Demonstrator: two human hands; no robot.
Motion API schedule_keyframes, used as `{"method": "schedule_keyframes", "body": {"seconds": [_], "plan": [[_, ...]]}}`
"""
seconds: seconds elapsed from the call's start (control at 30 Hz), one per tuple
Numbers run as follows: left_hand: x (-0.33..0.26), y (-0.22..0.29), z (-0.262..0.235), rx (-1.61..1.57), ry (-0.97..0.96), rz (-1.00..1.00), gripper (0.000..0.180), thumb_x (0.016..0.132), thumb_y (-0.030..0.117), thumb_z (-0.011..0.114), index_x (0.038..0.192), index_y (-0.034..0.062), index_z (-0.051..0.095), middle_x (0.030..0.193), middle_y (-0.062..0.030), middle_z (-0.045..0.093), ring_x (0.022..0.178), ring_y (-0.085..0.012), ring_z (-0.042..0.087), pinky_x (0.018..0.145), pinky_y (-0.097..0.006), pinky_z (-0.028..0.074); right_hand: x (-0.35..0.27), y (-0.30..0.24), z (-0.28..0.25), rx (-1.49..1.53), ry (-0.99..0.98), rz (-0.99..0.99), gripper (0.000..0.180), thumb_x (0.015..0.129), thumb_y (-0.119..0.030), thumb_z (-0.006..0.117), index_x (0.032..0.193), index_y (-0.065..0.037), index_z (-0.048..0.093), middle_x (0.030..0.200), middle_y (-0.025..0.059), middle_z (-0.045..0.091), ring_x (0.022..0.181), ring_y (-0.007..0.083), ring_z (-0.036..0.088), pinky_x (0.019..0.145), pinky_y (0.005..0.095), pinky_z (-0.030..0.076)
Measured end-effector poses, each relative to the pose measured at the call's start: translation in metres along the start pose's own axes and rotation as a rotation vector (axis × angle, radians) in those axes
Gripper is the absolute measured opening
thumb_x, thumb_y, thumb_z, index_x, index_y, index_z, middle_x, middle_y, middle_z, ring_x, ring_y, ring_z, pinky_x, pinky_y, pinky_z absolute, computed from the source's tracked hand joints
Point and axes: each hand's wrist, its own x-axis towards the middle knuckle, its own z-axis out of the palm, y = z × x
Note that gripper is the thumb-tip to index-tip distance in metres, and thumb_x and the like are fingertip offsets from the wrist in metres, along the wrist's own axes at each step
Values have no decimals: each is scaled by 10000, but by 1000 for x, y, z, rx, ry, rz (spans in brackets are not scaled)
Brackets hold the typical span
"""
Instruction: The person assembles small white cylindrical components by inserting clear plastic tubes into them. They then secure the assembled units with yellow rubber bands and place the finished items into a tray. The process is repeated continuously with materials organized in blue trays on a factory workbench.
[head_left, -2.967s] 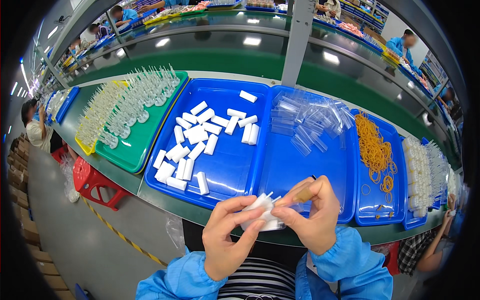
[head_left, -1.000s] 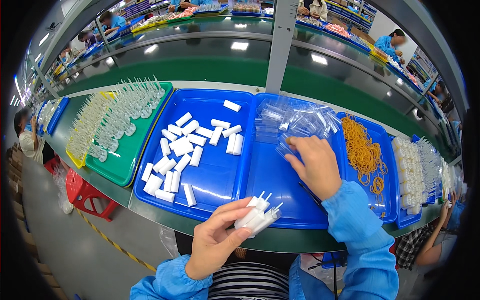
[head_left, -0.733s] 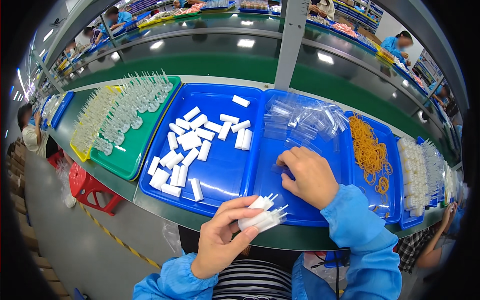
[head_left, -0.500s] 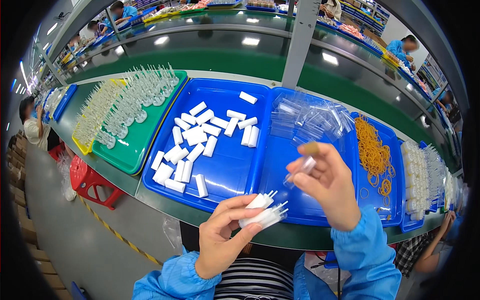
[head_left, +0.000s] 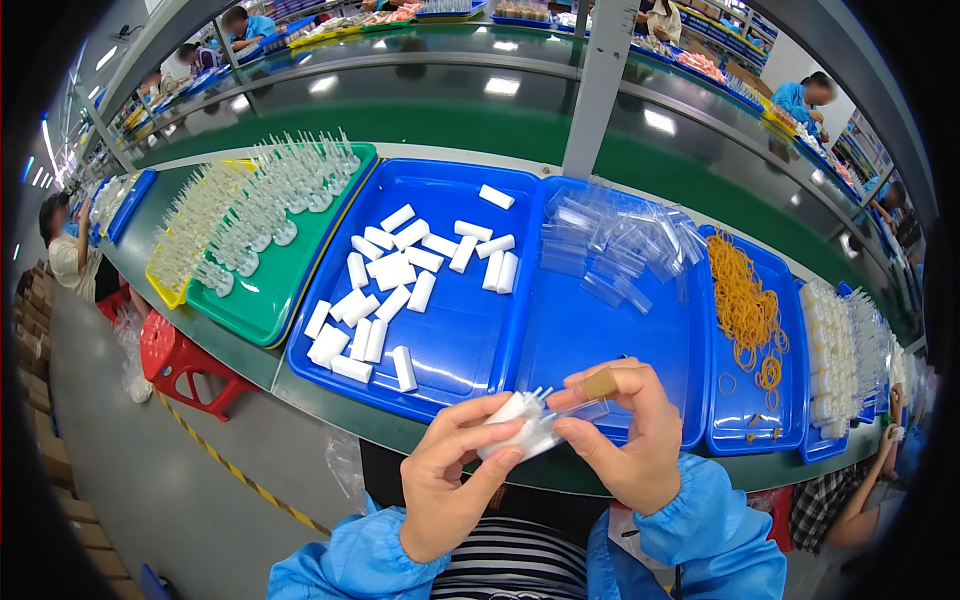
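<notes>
In my left hand (head_left: pixel 445 475) is a small bunch of white pieces (head_left: pixel 515 430) with thin clear prongs pointing right; the fingers and thumb close round it. My right hand (head_left: pixel 640 445) pinches a short clear plastic sleeve (head_left: pixel 590 408) between thumb and fingers, at the prong ends. Whether any prong is inside the sleeve cannot be made out. A brown wrap (head_left: pixel 600 385) covers part of a right finger. Beyond the hands, loose white blocks (head_left: pixel 403 370) lie in a blue tray (head_left: pixel 450 350). More clear sleeves (head_left: pixel 610 240) are heaped in the adjoining blue tray (head_left: pixel 610 335).
Tan rubber bands (head_left: pixel 742 285) fill part of another blue tray (head_left: pixel 735 420) on the right. White parts (head_left: pixel 832 360) stand beyond it. On the left, a green tray (head_left: pixel 260 310) holds upright clear-stemmed parts (head_left: pixel 255 225). A grey post (head_left: pixel 600 90) rises behind the trays.
My right hand has come down and left with the clear sleeve, from above the tray to the prong ends. My left hand has barely moved.
</notes>
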Motion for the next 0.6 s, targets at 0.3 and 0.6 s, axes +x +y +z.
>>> {"method": "schedule_keyframes", "body": {"seconds": [0.3,0.6], "plan": [[0,4,4,70,45,26,259,849,-19,741,1106,-10,714,1282,-193,588,1120,-257,634,903,-318,548,-8,-1,0,203,-50,117,279,803,-121,816,1013,-69,639,1031,64,710,942,170,634,832,315,484],[0,12,-4,-65,-56,65,321,851,-69,706,1167,-46,652,1316,-163,506,1162,-331,622,1003,-394,535,8,5,-21,399,-124,272,252,840,-86,786,1023,-16,628,1035,86,681,996,165,632,956,342,472]]}}
